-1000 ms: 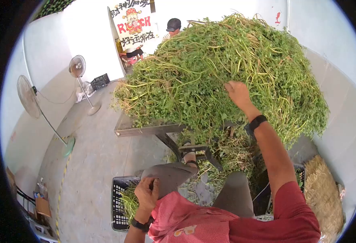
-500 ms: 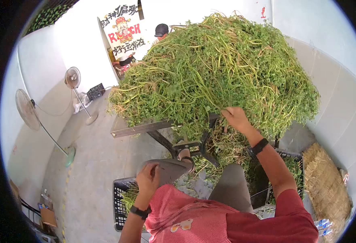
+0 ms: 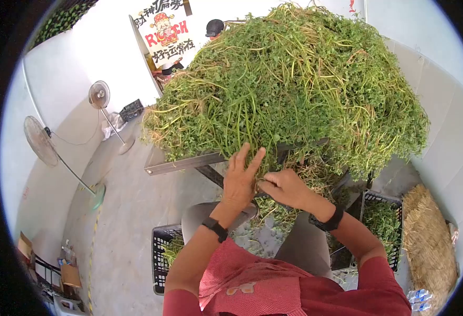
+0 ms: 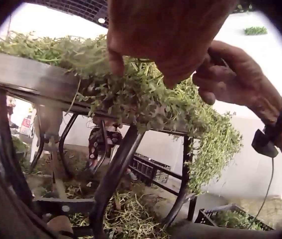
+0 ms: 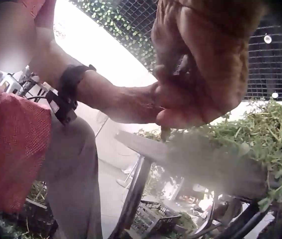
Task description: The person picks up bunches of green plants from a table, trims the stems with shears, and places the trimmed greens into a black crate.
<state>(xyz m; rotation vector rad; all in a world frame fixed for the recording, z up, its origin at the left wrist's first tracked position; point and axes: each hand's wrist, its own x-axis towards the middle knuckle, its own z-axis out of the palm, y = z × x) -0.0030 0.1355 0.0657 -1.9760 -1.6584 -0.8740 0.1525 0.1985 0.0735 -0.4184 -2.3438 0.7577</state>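
A big heap of leafy green stems [image 3: 315,95] covers the table [image 3: 181,165] and hangs over its front edge. Several long stems [image 3: 249,118] run down from the heap to both hands. My left hand [image 3: 237,183] lies over them at the table edge, its fingers stretched out toward the heap. Just right of it, my right hand [image 3: 290,189] has curled fingers and pinches the lower stem ends. In the right wrist view, the right hand [image 5: 205,64] hides most of what it holds; a short stem tip [image 5: 166,134] pokes out below.
Black crates with greens stand at the left [image 3: 159,274] and right [image 3: 398,226] of my legs. Loose stems [image 3: 273,210] litter the floor under the table. At the right lie a straw mat [image 3: 429,237] and water bottles [image 3: 420,300]. Two fans [image 3: 99,95] stand left; a capped person [image 3: 215,28] is behind the heap.
My right hand has drawn stems down from the heap, past the table edge, and moved left. The left hand has risen from beside my leg to meet it at the stems.
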